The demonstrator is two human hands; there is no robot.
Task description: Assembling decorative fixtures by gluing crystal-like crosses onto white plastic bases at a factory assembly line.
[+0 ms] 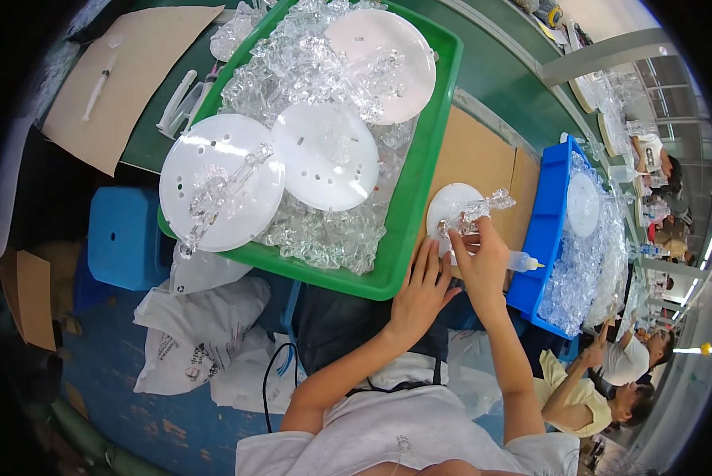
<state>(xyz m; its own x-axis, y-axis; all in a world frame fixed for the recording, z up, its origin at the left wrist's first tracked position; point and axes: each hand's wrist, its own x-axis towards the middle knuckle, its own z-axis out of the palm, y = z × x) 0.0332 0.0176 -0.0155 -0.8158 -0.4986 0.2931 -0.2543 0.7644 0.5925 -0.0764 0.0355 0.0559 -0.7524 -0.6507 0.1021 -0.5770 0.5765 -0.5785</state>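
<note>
A small white disc (449,196) lies on the cardboard in front of me, with clear plastic pieces (468,209) clustered on it. My left hand (424,287) rests at the disc's near left side, fingers stretched out and thumb apart, holding nothing. From the right, my right hand (483,258) reaches over the disc, its thumb and fingers pinched on one of the clear plastic pieces; the fingertips partly cover it. A translucent squeeze bottle with a yellowish tip (524,262) lies just beside my right hand.
Left of my hands stands a green tray (407,246) heaped with clear plastic pieces and larger white discs (223,143). A blue bin (548,214) of similar pieces is at the right. Farther left are a syringe (96,94) on cardboard and a blue stool (122,238). Other people sit at far right.
</note>
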